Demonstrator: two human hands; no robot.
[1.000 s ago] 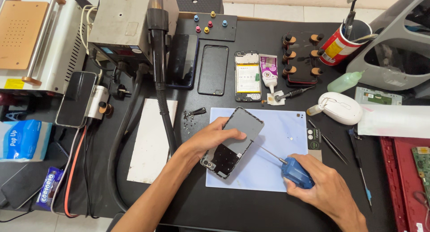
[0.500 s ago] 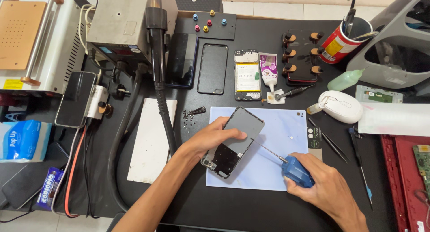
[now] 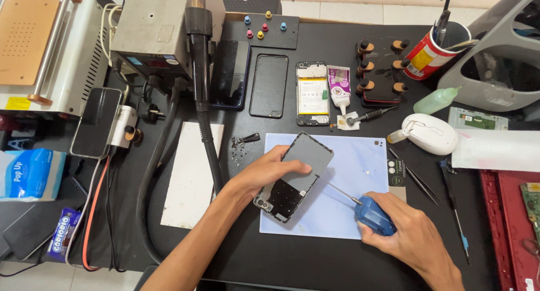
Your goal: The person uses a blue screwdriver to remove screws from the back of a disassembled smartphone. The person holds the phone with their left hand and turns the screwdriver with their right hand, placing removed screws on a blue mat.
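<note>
The opened phone [image 3: 295, 176], a flat dark slab with a matte grey panel, is pinned tilted on the pale blue mat [image 3: 349, 212] under the left hand [image 3: 270, 170]. A screwdriver [image 3: 365, 211] with a translucent blue handle is gripped in the right hand [image 3: 413, 240], its thin metal shaft reaching the phone's right edge.

- Two hands: left [image 3: 270, 170], right [image 3: 413, 237]
- One screwdriver [image 3: 371, 214]
- One opened phone [image 3: 293, 176]
- One blue mat [image 3: 337, 212]
- Five coloured knobs [image 3: 264, 26]
- One red cup [image 3: 430, 46]
- Two tweezers [image 3: 416, 178]
</note>
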